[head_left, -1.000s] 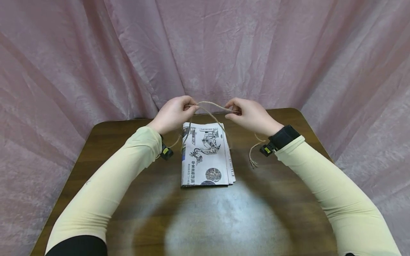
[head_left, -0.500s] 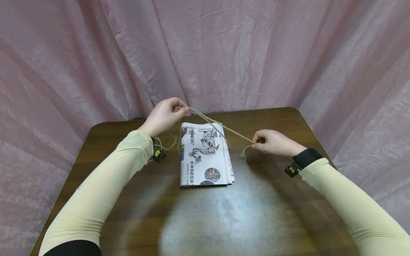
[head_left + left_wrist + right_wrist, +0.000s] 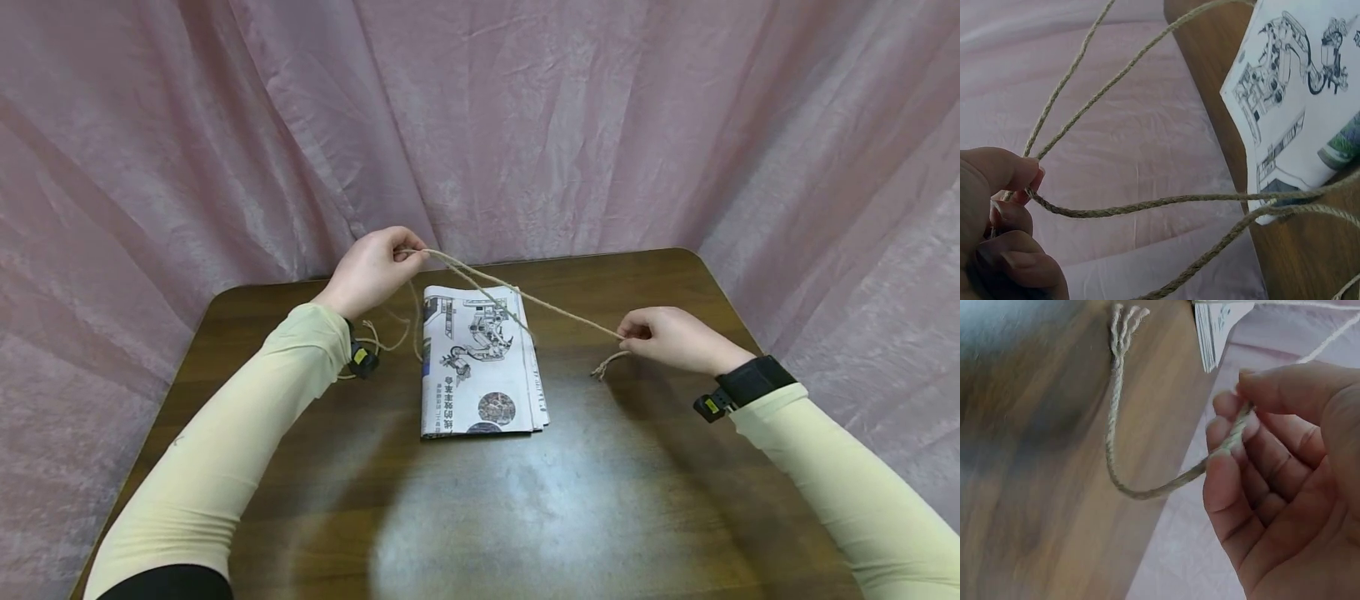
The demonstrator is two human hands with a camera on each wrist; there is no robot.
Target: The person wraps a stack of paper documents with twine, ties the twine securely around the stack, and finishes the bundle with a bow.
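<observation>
A folded newspaper (image 3: 480, 358) with a robot-arm drawing lies on the table. Above its far left corner, my left hand (image 3: 375, 271) pinches a thin twine rope (image 3: 555, 308) between thumb and fingers. In the left wrist view, strands of the rope (image 3: 1135, 205) fan out from the pinch of the left hand (image 3: 1007, 206). One strand slopes down to the newspaper's right edge. Another runs nearly straight to my right hand (image 3: 671, 337), to the right of the newspaper. In the right wrist view, the right hand (image 3: 1291, 481) pinches the rope near its frayed end (image 3: 1124, 337), which hangs free.
The wooden table (image 3: 480, 517) has rounded far corners, and a pink curtain (image 3: 525, 125) hangs behind it. Some slack rope (image 3: 386, 343) curves between the left wrist and the newspaper. Both wrists carry small black cameras.
My right hand has moved right and lower, away from the left hand, drawing the rope out nearly straight. The left hand has shifted a little left. The newspaper stays in place.
</observation>
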